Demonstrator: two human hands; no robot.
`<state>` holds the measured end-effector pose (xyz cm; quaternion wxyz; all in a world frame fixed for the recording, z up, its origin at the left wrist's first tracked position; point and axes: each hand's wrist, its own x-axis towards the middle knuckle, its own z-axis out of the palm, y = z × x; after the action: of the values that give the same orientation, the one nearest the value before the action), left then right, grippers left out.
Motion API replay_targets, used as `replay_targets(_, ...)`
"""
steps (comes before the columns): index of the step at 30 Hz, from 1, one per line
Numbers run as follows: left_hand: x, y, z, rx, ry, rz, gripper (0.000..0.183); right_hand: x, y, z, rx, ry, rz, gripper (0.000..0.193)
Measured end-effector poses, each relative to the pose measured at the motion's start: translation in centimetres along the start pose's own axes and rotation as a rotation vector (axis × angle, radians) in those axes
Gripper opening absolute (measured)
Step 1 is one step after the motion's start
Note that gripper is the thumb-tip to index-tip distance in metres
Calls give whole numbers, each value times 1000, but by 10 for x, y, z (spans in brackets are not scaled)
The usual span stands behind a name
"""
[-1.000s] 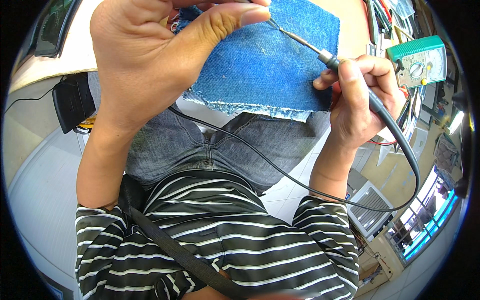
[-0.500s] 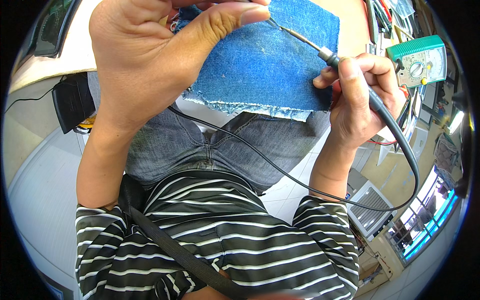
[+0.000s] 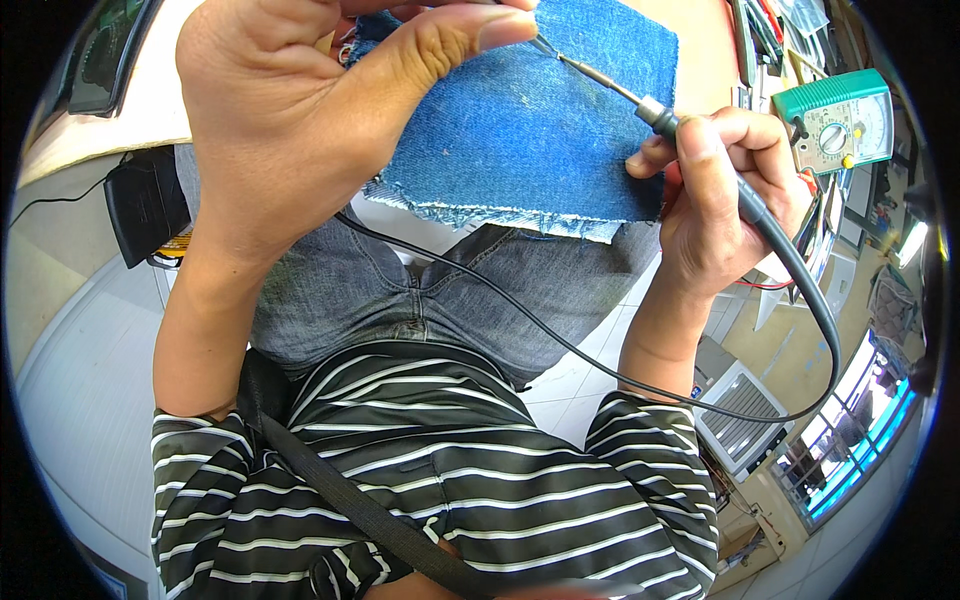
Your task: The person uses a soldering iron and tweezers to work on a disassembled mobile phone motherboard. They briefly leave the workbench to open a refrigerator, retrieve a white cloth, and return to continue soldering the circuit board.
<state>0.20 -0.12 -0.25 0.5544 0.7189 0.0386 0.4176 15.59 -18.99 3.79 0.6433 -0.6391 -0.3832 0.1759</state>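
One slim metal tool (image 3: 543,45) is pinched in the left hand (image 3: 300,110) over denim (image 3: 520,140). Right hand (image 3: 725,190) grips a soldering iron (image 3: 660,119).

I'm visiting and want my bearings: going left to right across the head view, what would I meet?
Black box-shaped thing, left hand, blue denim cloth, right hand, green-topped meter.

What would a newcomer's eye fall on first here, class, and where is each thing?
First, the blue denim cloth, top centre. Over it, the left hand holds a slim metal tool, its tip near that of the black corded tool in the right hand. A green-topped meter sits at upper right.
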Motion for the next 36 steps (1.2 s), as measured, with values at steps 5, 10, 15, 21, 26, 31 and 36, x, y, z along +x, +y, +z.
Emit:
replay_targets(5, 0, -1, 0, -6, 2, 9, 14, 0, 0, 0, 1, -1, 2, 14)
replay_targets(10, 0, -1, -1, 10, -7, 15, 14, 0, -1, 0, 7, 3, 13, 14)
replay_targets(15, 0, 0, -1, 19, -7, 5, 14, 0, -1, -1, -13, 8, 11, 14)
replay_targets(21, 1, -1, 0, -1, -3, 15, 14, 0, -2, -1, -38, 17, 5, 14)
replay_targets(26, 0, 0, 0, -3, -3, 0, 14, 0, -1, -1, -33, 9, -2, 14)
replay_targets(31, 0, 0, 0, 0, -4, -3, 14, 1, 0, -2, -27, -1, -7, 14)
replay_targets(36, 0, 1, -1, 1, -6, -10, 14, 0, -1, -1, -26, 11, 5, 15)
